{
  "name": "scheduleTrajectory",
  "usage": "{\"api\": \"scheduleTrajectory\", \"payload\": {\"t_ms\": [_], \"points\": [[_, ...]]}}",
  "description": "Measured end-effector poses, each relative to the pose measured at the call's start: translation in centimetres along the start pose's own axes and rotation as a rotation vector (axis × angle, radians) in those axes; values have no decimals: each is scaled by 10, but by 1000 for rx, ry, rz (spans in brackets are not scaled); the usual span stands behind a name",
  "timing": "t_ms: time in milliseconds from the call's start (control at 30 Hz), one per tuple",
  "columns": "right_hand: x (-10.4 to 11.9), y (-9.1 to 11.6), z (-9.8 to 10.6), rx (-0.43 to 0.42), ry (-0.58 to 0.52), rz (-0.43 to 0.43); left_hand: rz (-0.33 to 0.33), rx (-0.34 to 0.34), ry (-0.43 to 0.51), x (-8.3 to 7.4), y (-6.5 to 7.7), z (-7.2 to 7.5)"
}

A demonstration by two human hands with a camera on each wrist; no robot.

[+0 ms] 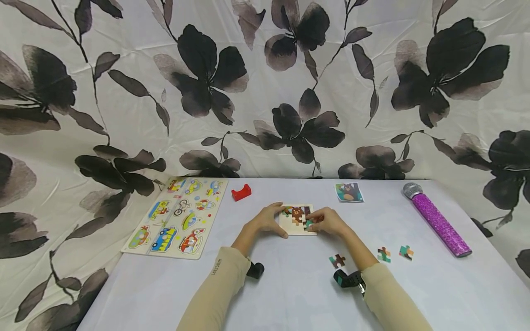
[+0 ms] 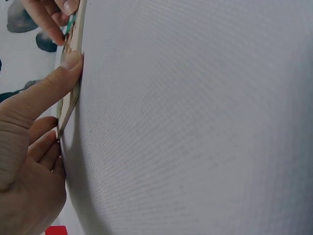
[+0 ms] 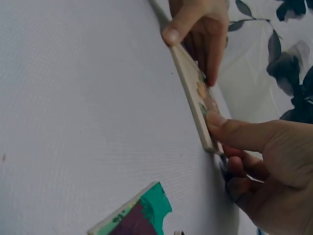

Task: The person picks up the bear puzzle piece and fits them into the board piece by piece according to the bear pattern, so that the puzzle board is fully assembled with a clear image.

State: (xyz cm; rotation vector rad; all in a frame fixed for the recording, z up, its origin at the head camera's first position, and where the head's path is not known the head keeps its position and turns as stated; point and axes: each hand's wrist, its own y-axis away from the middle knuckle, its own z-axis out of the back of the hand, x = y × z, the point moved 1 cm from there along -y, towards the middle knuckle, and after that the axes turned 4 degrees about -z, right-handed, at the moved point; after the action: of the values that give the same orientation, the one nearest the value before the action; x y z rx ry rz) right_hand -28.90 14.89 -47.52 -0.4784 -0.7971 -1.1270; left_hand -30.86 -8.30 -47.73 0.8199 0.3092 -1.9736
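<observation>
A small wooden jigsaw board (image 1: 297, 232) with a partly filled bear picture lies flat on the table. My left hand (image 1: 267, 221) grips its left side, the thumb (image 2: 71, 59) on the near edge and the fingers around the far corner. At the right side, my right hand (image 1: 329, 221) pinches a green-and-dark puzzle piece (image 1: 308, 223) against the board. The right thumb (image 3: 215, 119) lies on top in the right wrist view; that piece is mostly hidden. Three loose puzzle pieces lie to the right: one piece (image 1: 337, 261) by the right wrist, two others (image 1: 383, 254) (image 1: 406, 252) farther out.
A bear picture card (image 1: 349, 192) lies behind the right hand. At the left is a large vehicle puzzle board (image 1: 210, 218), with a small red object (image 1: 241, 192) beside it. A glittery pink microphone (image 1: 440, 223) lies at the right. Floral cloth (image 1: 256, 92) hangs behind the table.
</observation>
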Motion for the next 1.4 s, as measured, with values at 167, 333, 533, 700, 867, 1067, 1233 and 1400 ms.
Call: {"api": "scheduleTrajectory", "payload": {"t_ms": [167, 333, 533, 700, 867, 1067, 1233, 1400], "points": [[-1, 0, 0, 6, -2, 13, 3, 3, 5, -1, 0, -1], [-2, 1, -4, -44, -7, 11, 10, -4, 4, -1, 0, 0], [-2, 1, -6, -37, -21, 4, 6, 0, -3, -1, 1, 0], [-1, 0, -3, 22, -5, 33, -2, 3, 3, -2, 1, 1], [1, 2, -2, 16, -1, 51, 0, 0, 1, -1, 0, 0], [1, 3, -3, 17, -14, 39, 4, 7, 3, -1, 0, 0], [2, 6, -4, -4, 42, 24, 10, 5, -8, -3, 1, 1], [0, 12, -3, -65, 81, 43, 15, 2, 3, -3, 1, 1]]}}
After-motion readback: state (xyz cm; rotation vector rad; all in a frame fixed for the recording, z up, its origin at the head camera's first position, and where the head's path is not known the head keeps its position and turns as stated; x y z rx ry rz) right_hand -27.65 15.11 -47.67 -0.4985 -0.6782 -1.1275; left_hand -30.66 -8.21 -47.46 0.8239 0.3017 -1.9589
